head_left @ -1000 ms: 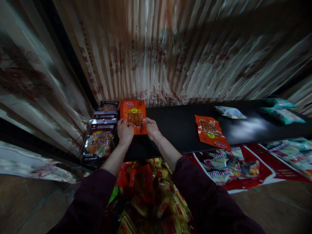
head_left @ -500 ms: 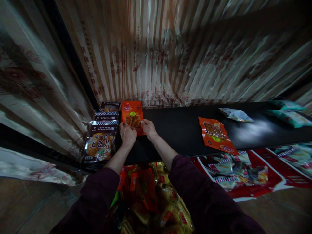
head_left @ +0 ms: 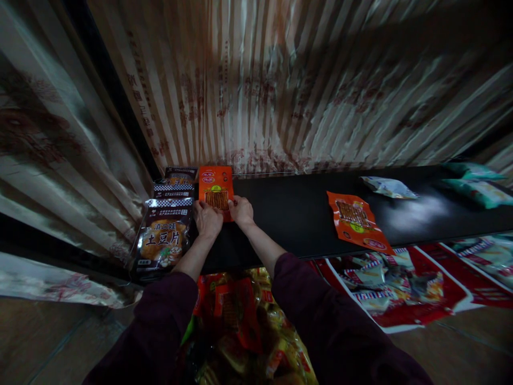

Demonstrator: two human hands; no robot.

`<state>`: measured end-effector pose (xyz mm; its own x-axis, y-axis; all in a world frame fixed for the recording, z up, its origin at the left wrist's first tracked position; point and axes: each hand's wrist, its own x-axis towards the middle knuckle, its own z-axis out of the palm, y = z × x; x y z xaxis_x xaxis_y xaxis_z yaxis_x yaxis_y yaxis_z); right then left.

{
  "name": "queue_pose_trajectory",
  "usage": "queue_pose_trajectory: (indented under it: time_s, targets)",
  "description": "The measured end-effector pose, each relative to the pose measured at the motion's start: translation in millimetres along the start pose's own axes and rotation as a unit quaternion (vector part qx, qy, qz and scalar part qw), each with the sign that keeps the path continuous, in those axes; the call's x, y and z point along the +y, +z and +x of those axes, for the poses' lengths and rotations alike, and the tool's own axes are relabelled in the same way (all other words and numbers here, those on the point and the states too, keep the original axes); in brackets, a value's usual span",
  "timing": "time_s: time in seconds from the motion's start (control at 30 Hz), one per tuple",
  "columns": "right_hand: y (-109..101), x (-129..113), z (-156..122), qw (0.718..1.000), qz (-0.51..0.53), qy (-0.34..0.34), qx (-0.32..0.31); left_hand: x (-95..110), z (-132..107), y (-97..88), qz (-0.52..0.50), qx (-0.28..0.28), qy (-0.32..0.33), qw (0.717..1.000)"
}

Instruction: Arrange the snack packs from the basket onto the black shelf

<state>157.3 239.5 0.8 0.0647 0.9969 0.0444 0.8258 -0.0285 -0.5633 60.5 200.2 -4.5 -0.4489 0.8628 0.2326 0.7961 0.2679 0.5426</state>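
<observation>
Dark potato-slice packets (head_left: 164,238) overlapped at the left of the black shelf (head_left: 288,214). Just right, the left hand (head_left: 208,219) gripped an orange snack packet (head_left: 216,184) over the shelf — the right hand (head_left: 242,212) pinched its opposite edge. Beyond lay a second orange packet (head_left: 355,220), a white packet (head_left: 388,187) and green packets (head_left: 481,191).

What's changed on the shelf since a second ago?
The held orange packet shifted slightly toward the front of the shelf, so a second logo now shows above its own. The right hand moved left, closer to the left hand. Neither hand let go. The dark packets and the loose orange packet stayed put.
</observation>
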Motion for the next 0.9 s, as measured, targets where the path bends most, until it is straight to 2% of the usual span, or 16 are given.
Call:
queue_pose_trajectory:
  time_s: [0.2, 0.3, 0.37, 0.47, 0.57, 0.77, 0.9]
  targets:
    - [0.4, -0.4, 0.8, 1.000, -0.010, -0.003, 0.003, -4.0, -7.5, 7.1, 0.042, 0.000, 0.014, 0.999]
    - [2.7, 2.5, -2.5, 0.999, -0.009, -0.007, 0.041, -6.7, -10.8, 9.2, 0.068, 0.001, 0.044, 0.997]
    - [5.4, 6.2, -4.3, 0.997, -0.014, -0.040, 0.060, -8.6, -11.2, 10.6, 0.081, -0.003, 0.062, 0.995]
    - [9.1, 11.2, -4.3, 0.996, -0.028, -0.075, 0.042, -11.1, -9.8, 13.2, 0.097, -0.018, 0.069, 0.993]
    - [10.1, 12.8, -2.2, 0.997, -0.027, -0.069, 0.013, -12.6, -9.0, 15.6, 0.108, -0.026, 0.071, 0.991]
    - [10.4, 13.4, -2.4, 0.994, -0.008, -0.105, 0.025, -14.7, -14.0, 17.8, 0.116, 0.016, 0.117, 0.986]
    - [16.5, 13.6, -2.1, 0.994, 0.028, -0.107, 0.018, -16.2, -15.1, 18.0, 0.116, 0.022, 0.129, 0.985]
